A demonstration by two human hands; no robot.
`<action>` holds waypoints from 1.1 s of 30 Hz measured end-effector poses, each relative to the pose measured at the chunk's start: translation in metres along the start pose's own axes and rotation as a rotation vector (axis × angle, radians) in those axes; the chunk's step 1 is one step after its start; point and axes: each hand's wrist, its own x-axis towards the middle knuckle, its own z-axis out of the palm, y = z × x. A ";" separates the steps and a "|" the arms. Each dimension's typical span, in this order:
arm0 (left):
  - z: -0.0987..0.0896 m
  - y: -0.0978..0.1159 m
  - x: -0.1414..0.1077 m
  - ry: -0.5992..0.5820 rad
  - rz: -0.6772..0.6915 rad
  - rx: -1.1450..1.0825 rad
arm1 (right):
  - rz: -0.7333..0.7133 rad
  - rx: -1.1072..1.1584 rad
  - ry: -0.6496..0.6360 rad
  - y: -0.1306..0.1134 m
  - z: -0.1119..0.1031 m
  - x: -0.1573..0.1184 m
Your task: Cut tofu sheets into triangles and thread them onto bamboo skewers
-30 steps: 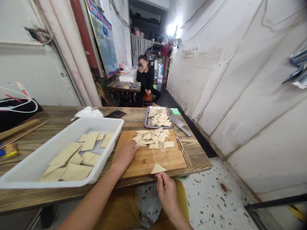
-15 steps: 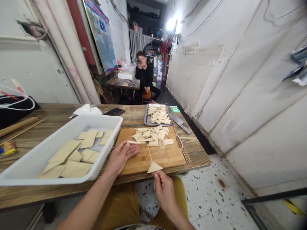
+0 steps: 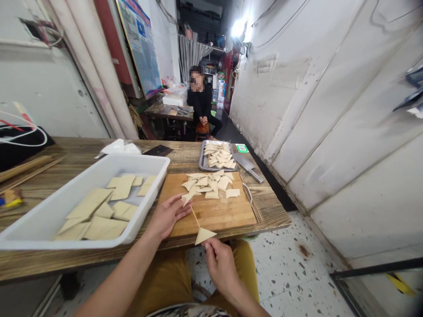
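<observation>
Between the thumb and fingers of my left hand (image 3: 168, 216) is a small pale tofu-like piece (image 3: 187, 199), over the left part of the wooden cutting board (image 3: 214, 213). My right hand (image 3: 220, 259) pinches a skewer (image 3: 194, 216) at the board's front edge. A triangular pale piece (image 3: 205, 235) is threaded on it near my right fingers, and the skewer's tip points up toward my left hand. A pile of similar cut pieces (image 3: 211, 184) lies on the back of the board.
A white tub (image 3: 145, 215) with pale sheets stands left. Behind the board are a metal tray (image 3: 202, 164) of pieces and a cleaver (image 3: 246, 165). Loose skewers (image 3: 256, 207) lie at the board's right edge. A person (image 3: 201, 99) sits beyond the table.
My left hand has tilted its piece downward, nearer the skewer tip. My right hand has moved slightly left and down with the skewered triangle.
</observation>
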 end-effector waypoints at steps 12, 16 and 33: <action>0.002 0.006 0.001 0.012 -0.137 -0.096 | 0.002 -0.004 -0.021 -0.003 -0.007 0.000; 0.000 0.004 0.004 -0.002 -0.138 -0.072 | 0.007 -0.003 -0.027 -0.002 -0.006 0.002; 0.005 0.004 -0.001 0.059 -0.124 -0.080 | 0.026 0.014 -0.039 -0.001 -0.004 0.001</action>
